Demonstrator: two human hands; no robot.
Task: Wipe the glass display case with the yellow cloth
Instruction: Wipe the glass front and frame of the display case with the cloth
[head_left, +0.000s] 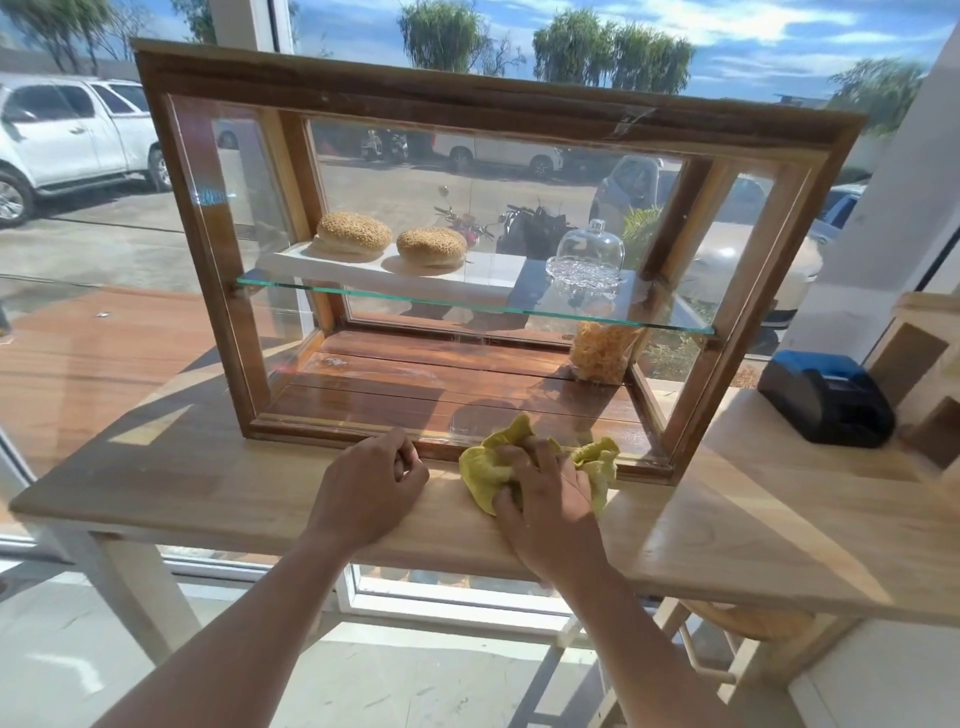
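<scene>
A wooden-framed glass display case (467, 98) stands on a wooden counter (779, 519) before a window. Its glass shelf carries two sesame buns (353, 233) on a white board and a small glass dome dish (589, 254); a jar of yellow snacks (602, 353) stands on the case floor. My right hand (545, 499) grips a crumpled yellow cloth (485, 475) on the counter, right at the case's lower front edge. My left hand (369, 488) rests beside it on the counter with fingers curled, knuckles against the bottom frame, holding nothing that I can see.
A black and blue receipt printer (826, 397) sits on the counter at the right, next to light wooden boxes (924, 374). A wooden stool (748, 623) stands under the counter. Parked cars and motorbikes show through the window behind.
</scene>
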